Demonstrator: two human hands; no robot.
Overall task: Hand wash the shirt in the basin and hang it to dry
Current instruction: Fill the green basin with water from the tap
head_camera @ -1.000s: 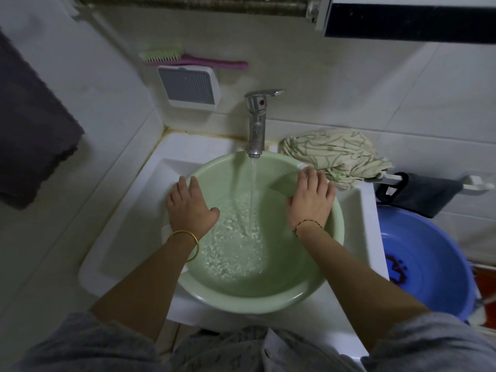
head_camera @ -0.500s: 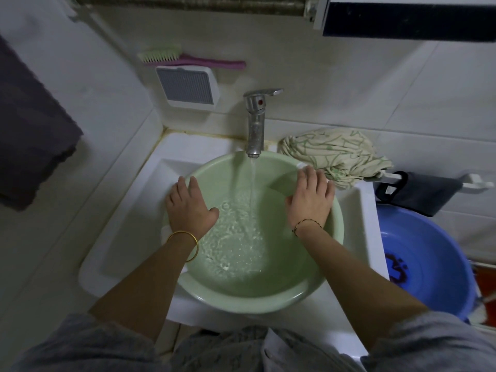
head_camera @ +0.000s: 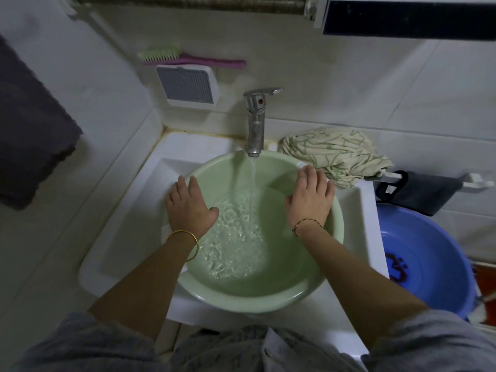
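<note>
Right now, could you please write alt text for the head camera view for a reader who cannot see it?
Both hands, left hand and right hand, rest flat on opposite rims of a green basin in a white sink while the tap runs water into it. A crumpled patterned shirt lies beside the tap.

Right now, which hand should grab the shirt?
Right hand. It rests on the green basin rim right beside the shirt; the left hand sits on the opposite rim, across the running water.
</note>
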